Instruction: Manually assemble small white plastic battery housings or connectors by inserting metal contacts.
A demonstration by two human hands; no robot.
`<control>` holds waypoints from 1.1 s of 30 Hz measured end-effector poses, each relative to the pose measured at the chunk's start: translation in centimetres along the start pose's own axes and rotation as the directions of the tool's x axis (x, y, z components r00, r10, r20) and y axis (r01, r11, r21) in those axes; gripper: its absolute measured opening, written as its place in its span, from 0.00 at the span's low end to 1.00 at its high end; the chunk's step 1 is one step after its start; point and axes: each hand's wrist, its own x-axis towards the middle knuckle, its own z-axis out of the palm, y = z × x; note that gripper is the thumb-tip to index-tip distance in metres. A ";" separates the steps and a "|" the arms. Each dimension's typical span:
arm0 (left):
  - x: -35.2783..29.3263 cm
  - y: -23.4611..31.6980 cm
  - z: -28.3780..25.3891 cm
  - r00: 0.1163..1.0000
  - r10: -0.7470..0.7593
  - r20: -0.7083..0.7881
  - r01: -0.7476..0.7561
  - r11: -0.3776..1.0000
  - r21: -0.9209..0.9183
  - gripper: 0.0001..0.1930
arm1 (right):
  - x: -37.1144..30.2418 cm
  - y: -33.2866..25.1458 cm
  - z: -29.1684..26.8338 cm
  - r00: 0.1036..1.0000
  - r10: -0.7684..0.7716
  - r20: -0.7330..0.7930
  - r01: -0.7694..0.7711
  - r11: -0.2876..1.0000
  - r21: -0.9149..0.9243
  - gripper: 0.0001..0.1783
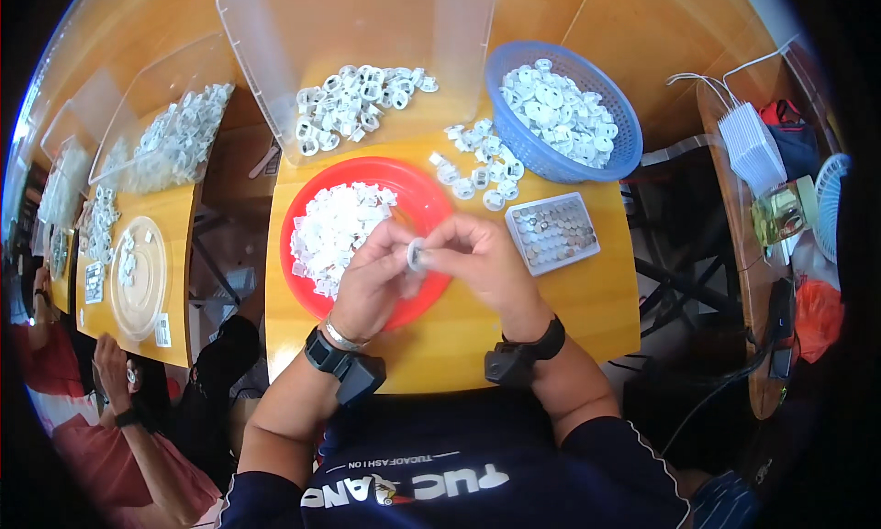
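Both my hands meet over the right side of a red round basin (424, 182). Between their fingertips is a small round white plastic part (415, 254), seen nearly edge-on. My left hand (372, 274) pinches it from the left, and my right hand (479, 261) pinches it from the right. The fingers are slightly blurred, so fine detail of the part is hidden. Beneath and left of my hands, the basin holds a heap of small white plastic pieces (335, 231). Right of my right hand lies a white tray (596, 250) of small round silvery discs (552, 231).
A blue basket (587, 169) full of round white parts stands at the back right, with loose parts (485, 157) beside it. Behind the basin is a clear bin (275, 116) with more parts. At left, another person's hand (112, 368) is near a neighbouring table (179, 281).
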 end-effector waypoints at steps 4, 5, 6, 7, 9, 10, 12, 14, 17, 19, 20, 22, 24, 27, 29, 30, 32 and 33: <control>0.0 0.0 0.3 1.000 0.007 -0.030 -0.008 0.999 -0.032 0.10 | -0.4 -0.2 1.1 0.925 -0.377 -0.048 0.301 0.805 -0.511 0.02; 0.0 0.0 0.3 0.999 0.008 -0.033 -0.010 0.999 -0.050 0.08 | -0.5 -0.2 1.3 0.860 -0.510 0.018 0.380 0.617 -0.690 0.02; -0.1 0.0 0.2 1.000 0.006 -0.029 -0.007 0.999 -0.051 0.08 | -0.5 0.0 1.4 0.860 -0.511 0.014 0.377 0.615 -0.692 0.02; -0.1 -0.1 0.2 0.999 0.003 -0.042 -0.005 0.999 -0.050 0.08 | -0.5 0.3 1.4 0.848 -0.530 0.027 0.385 0.579 -0.718 0.02; -0.2 0.0 0.2 0.999 -0.005 -0.045 0.002 0.999 -0.053 0.08 | -0.5 0.6 1.6 0.835 -0.549 0.035 0.385 0.538 -0.750 0.02; -0.3 0.0 0.2 0.999 0.006 -0.053 -0.009 0.999 -0.053 0.07 | -0.5 0.6 1.7 0.843 -0.538 0.017 0.363 0.545 -0.756 0.02; -0.3 0.1 0.3 0.999 0.008 -0.045 -0.010 0.998 -0.060 0.07 | -0.6 0.7 1.9 0.848 -0.529 -0.013 0.329 0.546 -0.770 0.02; -0.3 0.3 0.4 0.999 0.018 -0.048 -0.020 0.999 -0.042 0.07 | -0.8 0.6 2.2 0.860 -0.505 -0.077 0.302 0.624 -0.720 0.03; -0.3 0.3 0.4 1.000 0.012 -0.027 -0.014 0.997 -0.070 0.08 | -1.0 -0.2 2.2 0.849 -0.518 -0.102 0.288 0.616 -0.733 0.03; -0.2 0.3 0.3 1.000 0.018 -0.015 -0.019 0.994 -0.108 0.08 | -1.3 -0.9 1.8 0.847 -0.522 -0.099 0.288 0.607 -0.741 0.04; -0.2 0.3 0.3 0.999 0.025 -0.027 -0.027 0.993 -0.114 0.08 | -1.8 -1.5 0.8 0.843 -0.529 -0.099 0.266 0.569 -0.778 0.04; -0.2 0.5 0.4 0.998 0.038 -0.045 -0.043 0.991 -0.123 0.08 | -2.8 -2.5 -1.5 0.831 -0.545 -0.110 0.226 0.512 -0.828 0.05; -0.2 1.1 0.5 0.999 0.038 0.005 -0.037 0.981 -0.188 0.08 | -4.1 -2.8 -4.0 0.835 -0.522 -0.175 0.117 0.479 -0.870 0.05; -0.1 0.9 0.4 0.999 0.033 0.011 -0.030 0.973 -0.229 0.08 | -5.9 -2.8 -6.6 0.869 -0.452 -0.199 0.005 0.411 -0.912 0.06; -0.2 1.0 0.5 1.000 0.023 0.006 -0.021 0.970 -0.241 0.08 | -6.5 -2.1 -7.6 0.902 -0.388 -0.188 -0.047 0.345 -0.937 0.07; -0.3 1.1 0.6 1.000 0.013 0.000 -0.013 0.968 -0.249 0.07 | -6.5 -1.9 -7.6 0.902 -0.387 -0.189 -0.048 0.345 -0.937 0.07; -0.2 0.9 -0.1 0.999 0.019 0.044 -0.006 0.961 -0.277 0.07 | -6.5 -1.4 -7.6 0.919 -0.365 -0.149 -0.052 0.262 -0.964 0.05; -0.2 0.9 -0.4 0.996 0.026 0.086 0.001 0.953 -0.304 0.07 | -6.5 -1.1 -7.7 0.919 -0.366 -0.148 -0.049 0.266 -0.963 0.05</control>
